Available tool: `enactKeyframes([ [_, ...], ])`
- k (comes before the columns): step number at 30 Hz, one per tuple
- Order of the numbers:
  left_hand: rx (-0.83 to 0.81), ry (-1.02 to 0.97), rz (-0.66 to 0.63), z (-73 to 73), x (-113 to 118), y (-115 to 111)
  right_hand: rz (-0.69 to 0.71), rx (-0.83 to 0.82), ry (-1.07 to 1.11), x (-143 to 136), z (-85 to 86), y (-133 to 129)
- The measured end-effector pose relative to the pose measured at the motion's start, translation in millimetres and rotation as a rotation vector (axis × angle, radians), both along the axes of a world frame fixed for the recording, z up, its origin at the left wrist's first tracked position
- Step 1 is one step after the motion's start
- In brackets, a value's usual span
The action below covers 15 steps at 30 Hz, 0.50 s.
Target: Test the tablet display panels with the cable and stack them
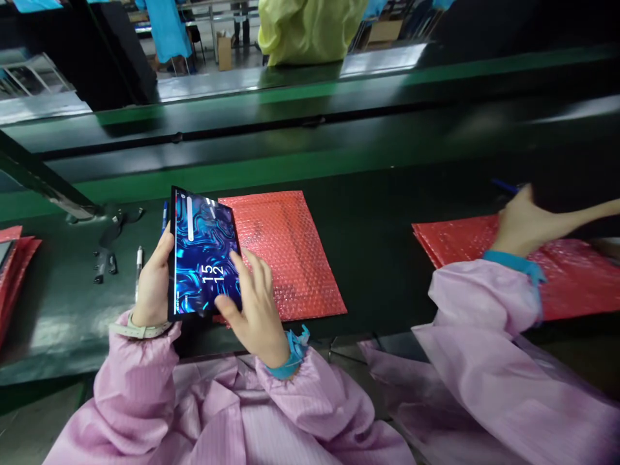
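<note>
A tablet (203, 258) with a lit blue swirl screen is tilted up in front of me, its picture turned sideways and the digits 15 and 12 showing. My left hand (155, 274) grips it along the left edge. Over the lower right of the screen is my right hand (256, 310), thumb and fingers apart, the fingertips at or just above the glass; I cannot tell whether they touch. Behind and right of the tablet lies a red bubble-wrap pouch (295, 258) flat on the dark bench.
Left of the tablet lie a white pen (139, 265), a blue pen (165, 216) and a black cable (109, 242). More red pouches (14, 265) sit at the far left. On the right, a co-worker's hand (523, 223) is over another red pouch (576, 278). A green metal post (48, 177) slants at left.
</note>
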<state>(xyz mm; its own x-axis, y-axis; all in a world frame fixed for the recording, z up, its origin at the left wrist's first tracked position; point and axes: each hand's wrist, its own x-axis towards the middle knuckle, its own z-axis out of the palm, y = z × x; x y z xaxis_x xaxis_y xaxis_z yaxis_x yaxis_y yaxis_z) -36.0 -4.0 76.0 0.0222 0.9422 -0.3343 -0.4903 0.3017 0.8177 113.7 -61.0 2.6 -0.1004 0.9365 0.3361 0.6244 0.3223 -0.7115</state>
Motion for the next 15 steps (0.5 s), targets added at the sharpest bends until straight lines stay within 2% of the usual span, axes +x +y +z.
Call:
enactKeyframes([
  [2, -0.077, -0.103, -0.040, -1.8, -5, 2, -0.072, -0.103, -0.021, -3, 2.8, -2],
  [3, -0.110, -0.153, -0.060, -3.4, -7, 4, -0.048, -0.118, -0.041, -5, 5.4, -2],
  [4, -0.135, -0.198, -0.083, -5.7, -10, 6, 0.031, -0.103, -0.053, -6, 8.6, -4],
  [7, -0.174, -0.262, -0.118, -16.3, -18, 12, 0.397, 0.042, 0.020, -6, 18.9, -7],
  [8, -0.175, -0.265, -0.112, -20.2, -21, 13, 0.461, 0.068, 0.070, -4, 20.8, -8],
  [9, -0.173, -0.267, -0.101, -23.8, -24, 13, 0.454, 0.068, 0.119, 0, 21.0, -7],
  [10, -0.169, -0.272, -0.087, -26.8, -27, 13, 0.376, 0.041, 0.164, 3, 19.3, -5],
  [13, -0.150, -0.296, -0.006, -30.7, -32, 7, -0.001, -0.157, 0.298, 14, 5.1, 4],
  [14, -0.145, -0.304, 0.036, -30.5, -32, 5, -0.057, -0.240, 0.360, 17, -0.3, 7],
  [15, -0.145, -0.313, 0.073, -29.8, -32, 2, -0.056, -0.316, 0.428, 19, -4.7, 10],
])
